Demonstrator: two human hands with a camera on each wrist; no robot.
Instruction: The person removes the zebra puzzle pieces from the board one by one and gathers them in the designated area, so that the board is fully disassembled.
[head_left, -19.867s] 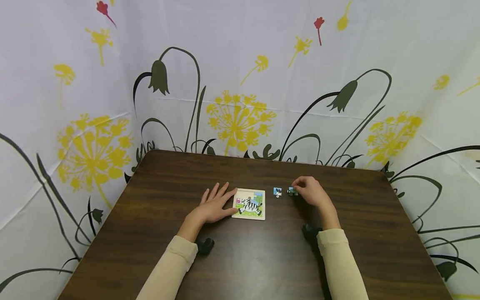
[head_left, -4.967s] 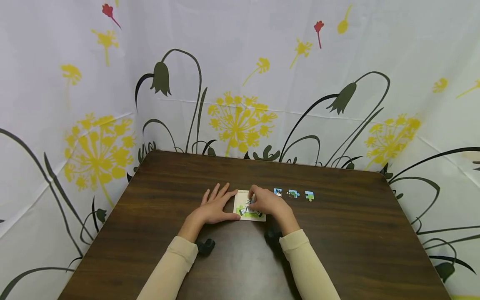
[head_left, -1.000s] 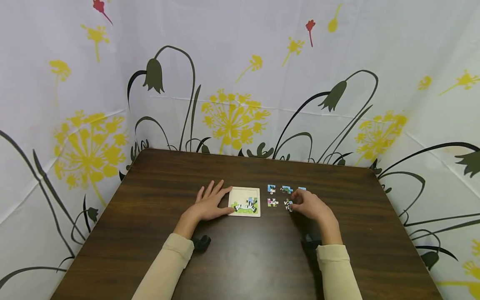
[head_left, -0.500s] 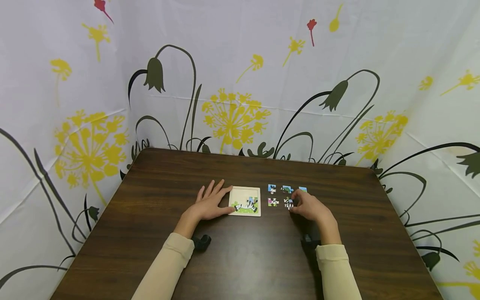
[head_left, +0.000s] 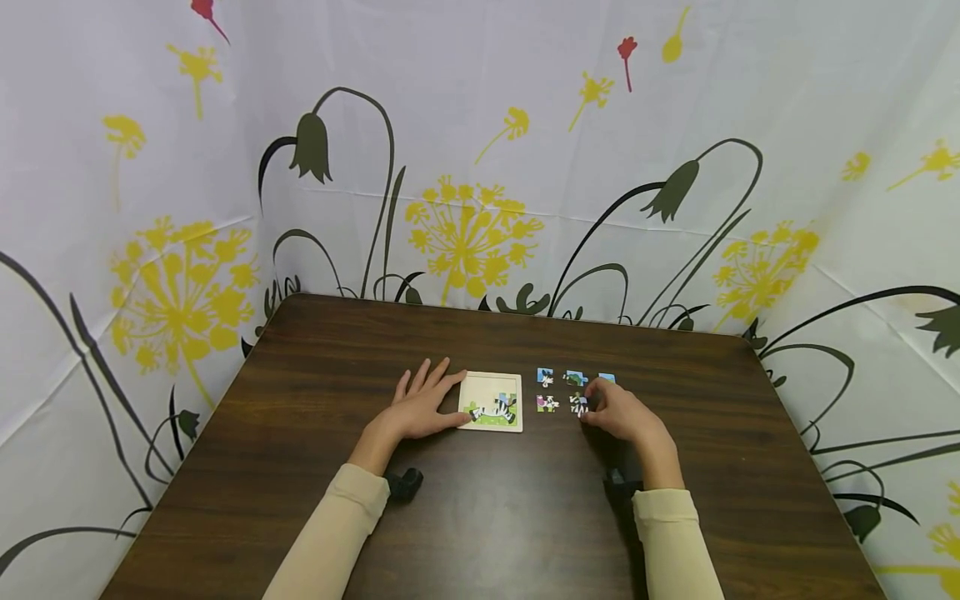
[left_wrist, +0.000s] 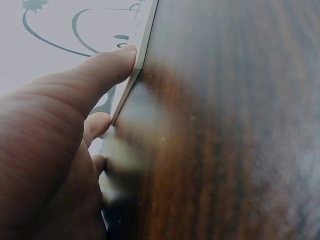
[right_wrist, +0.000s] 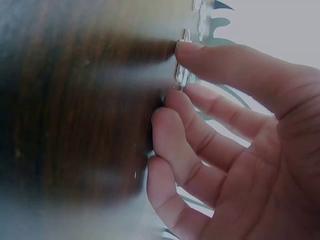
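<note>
My left hand (head_left: 420, 412) lies with spread, mostly straight fingers at the left side of a small wooden puzzle tray (head_left: 477, 388); its thumb and a fingertip touch the frame. Zebra-picture pieces fill the tray's lower part and right side, while its upper left shows bare wood. To the right, my right hand (head_left: 626, 414) pinches a black-and-white puzzle piece (head_left: 577, 405) at the table surface between thumb and fingers. In the right wrist view the thumb (right_wrist: 212, 57) meets that piece's edge and the other fingers are curled. A pink-and-white piece (head_left: 547, 404) lies just left of it.
Behind these lie a blue zebra-head piece (head_left: 545, 377), a blue-green piece (head_left: 575, 378) and a blue piece (head_left: 607, 378) partly covered by my right hand. The dark wooden table (head_left: 495, 517) meets a flower-printed white curtain (head_left: 480, 125) at its back edge.
Since the oldest frame, several pieces have left the tray and lie in two rows. My right hand has moved from the tray to the front row; lately it barely moves. My left hand stays.
</note>
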